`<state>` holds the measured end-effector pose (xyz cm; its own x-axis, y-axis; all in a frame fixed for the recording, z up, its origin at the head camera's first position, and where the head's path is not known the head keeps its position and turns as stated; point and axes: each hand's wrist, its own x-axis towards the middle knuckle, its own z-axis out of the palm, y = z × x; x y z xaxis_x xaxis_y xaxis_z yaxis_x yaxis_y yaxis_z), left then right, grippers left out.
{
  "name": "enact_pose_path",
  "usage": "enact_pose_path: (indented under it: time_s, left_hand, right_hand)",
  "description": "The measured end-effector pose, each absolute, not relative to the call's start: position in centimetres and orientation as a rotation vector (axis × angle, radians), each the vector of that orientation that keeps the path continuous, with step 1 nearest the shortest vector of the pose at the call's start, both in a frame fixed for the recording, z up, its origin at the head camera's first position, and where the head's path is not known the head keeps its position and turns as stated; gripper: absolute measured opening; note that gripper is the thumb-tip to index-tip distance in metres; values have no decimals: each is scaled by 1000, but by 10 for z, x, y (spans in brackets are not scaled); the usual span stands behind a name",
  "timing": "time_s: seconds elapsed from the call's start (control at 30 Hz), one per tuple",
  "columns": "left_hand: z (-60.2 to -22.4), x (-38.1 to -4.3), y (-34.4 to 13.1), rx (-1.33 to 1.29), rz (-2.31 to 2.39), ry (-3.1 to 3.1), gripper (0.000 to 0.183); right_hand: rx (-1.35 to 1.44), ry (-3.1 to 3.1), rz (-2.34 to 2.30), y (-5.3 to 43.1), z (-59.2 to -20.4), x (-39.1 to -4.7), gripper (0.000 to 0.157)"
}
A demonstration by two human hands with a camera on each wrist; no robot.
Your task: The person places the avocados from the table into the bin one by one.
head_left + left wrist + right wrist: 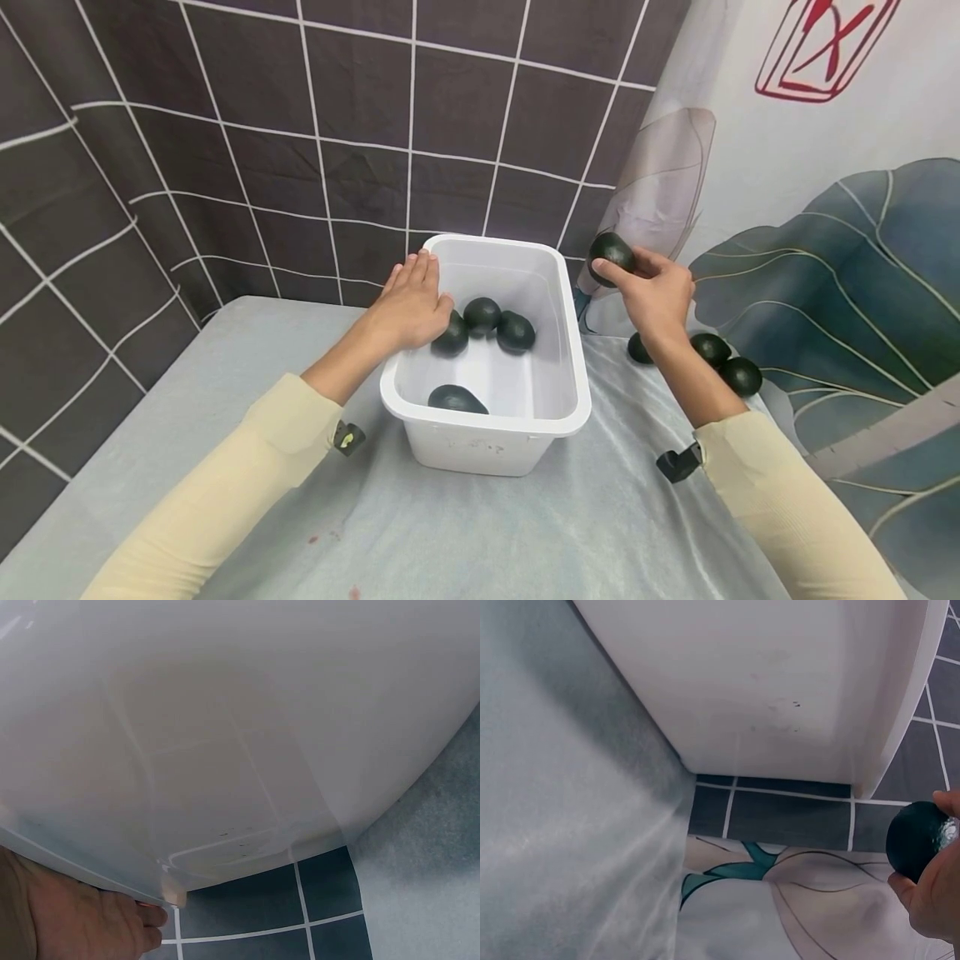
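Observation:
A white plastic tub point(486, 422) stands on the cloth-covered surface, with several dark green avocados point(516, 332) inside. My left hand point(412, 304) rests on the tub's left rim, its fingers extended along the edge and its thumb over the inside. In the left wrist view part of that hand point(86, 922) shows beside the tub wall point(225, 750). Right of the tub and above the surface, my right hand point(656, 292) holds an avocado point(611, 257) between thumb and fingers. The right wrist view also shows this avocado point(915, 841) in the grip.
Three more avocados point(741, 377) lie right of the tub, partly behind my right forearm. A dark tile-patterned backdrop point(360, 100) rises behind, and a white, flower-printed curtain point(825, 250) hangs at the right. Grey-blue cloth point(465, 533) covers the surface.

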<state>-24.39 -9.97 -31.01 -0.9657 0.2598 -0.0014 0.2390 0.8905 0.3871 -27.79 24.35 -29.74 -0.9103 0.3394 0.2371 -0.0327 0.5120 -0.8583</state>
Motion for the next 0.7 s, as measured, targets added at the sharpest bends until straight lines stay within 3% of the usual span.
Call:
enact_pose_path:
  time_s: [0.7]
  left_hand:
    - [-311,-242,-100,398,616,3000,80]
  right_hand:
    - [-85,-2335,1427,220,-291,-273,71]
